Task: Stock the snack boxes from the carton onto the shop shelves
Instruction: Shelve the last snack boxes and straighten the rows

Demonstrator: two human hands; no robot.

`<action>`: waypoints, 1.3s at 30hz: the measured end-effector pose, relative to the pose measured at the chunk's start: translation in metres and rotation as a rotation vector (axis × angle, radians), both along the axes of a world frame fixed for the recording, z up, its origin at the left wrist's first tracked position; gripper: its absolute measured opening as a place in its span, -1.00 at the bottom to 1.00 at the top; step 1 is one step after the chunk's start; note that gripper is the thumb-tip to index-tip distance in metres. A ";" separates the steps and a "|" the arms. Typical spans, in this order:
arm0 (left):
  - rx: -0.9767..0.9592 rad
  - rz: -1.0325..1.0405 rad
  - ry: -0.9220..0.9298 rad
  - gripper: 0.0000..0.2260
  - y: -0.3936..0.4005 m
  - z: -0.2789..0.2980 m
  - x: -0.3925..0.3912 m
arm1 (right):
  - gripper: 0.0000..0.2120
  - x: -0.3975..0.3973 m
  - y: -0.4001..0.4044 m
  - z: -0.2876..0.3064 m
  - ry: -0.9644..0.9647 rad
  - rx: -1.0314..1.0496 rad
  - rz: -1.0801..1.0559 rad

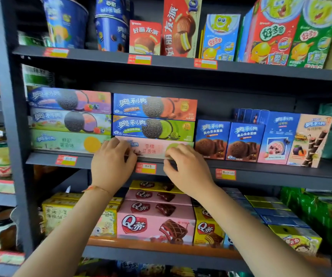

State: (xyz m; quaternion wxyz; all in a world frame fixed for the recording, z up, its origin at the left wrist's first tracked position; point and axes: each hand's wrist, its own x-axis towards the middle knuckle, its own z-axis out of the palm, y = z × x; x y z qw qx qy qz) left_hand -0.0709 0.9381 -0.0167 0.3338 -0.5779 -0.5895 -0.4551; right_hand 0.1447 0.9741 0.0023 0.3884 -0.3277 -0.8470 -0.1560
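Seating a pink biscuit box (151, 149) at the bottom of the middle stack on the middle shelf (261, 168), the left hand (112, 163) and right hand (187, 168) press curled fingers against its front, so next seems squaring it flush.

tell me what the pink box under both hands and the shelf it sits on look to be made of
Pink box: seemingly printed paperboard with a slightly glossy face, judging by its crisp flat edges and printed artwork. Shelf: probably painted metal, dark grey and matte, with a thin straight front lip carrying price tags.
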 end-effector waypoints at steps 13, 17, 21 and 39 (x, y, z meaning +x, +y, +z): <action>-0.134 0.003 0.162 -0.70 0.006 0.008 0.000 | -0.78 -0.009 0.004 0.000 0.006 -0.053 -0.100; -0.140 -0.026 0.179 -0.69 0.006 0.010 0.001 | -0.79 -0.010 0.005 0.001 -0.001 -0.067 -0.114; -0.150 -0.055 0.178 -0.70 0.007 0.012 0.002 | -0.79 -0.011 0.006 0.003 0.007 -0.077 -0.119; -0.068 -0.206 -0.222 -0.49 -0.014 -0.012 0.027 | -0.76 0.011 0.006 0.002 0.547 0.080 -0.123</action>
